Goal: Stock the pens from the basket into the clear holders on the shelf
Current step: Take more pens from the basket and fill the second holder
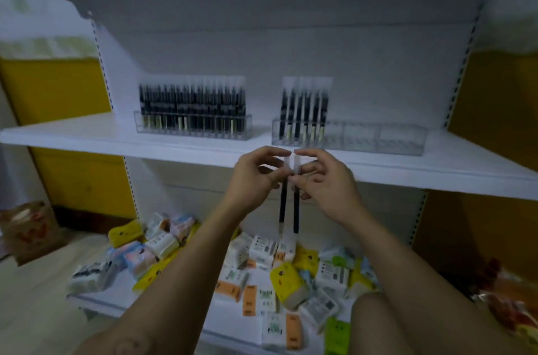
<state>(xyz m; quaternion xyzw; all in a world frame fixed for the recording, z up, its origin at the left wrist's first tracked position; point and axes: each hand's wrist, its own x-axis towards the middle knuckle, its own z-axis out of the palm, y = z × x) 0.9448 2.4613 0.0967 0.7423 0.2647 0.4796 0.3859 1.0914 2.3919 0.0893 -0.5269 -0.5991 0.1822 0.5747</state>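
Observation:
Two black pens hang upright side by side just below the white shelf's (87, 136) front edge. My left hand (254, 177) pinches the left pen (282, 206) near its clear cap. My right hand (326, 180) pinches the right pen (296, 212) the same way. On the shelf, the left clear holder (151, 126) is full of black pens. The right clear holder (378, 136) has several pens at its left end, and its other compartments look empty. No basket is in view.
The lower shelf (96, 301) is heaped with small packets (288, 282) in white, yellow and orange. Yellow panels (55, 90) flank the shelving unit. A brown bag (29, 226) sits on the floor at the left.

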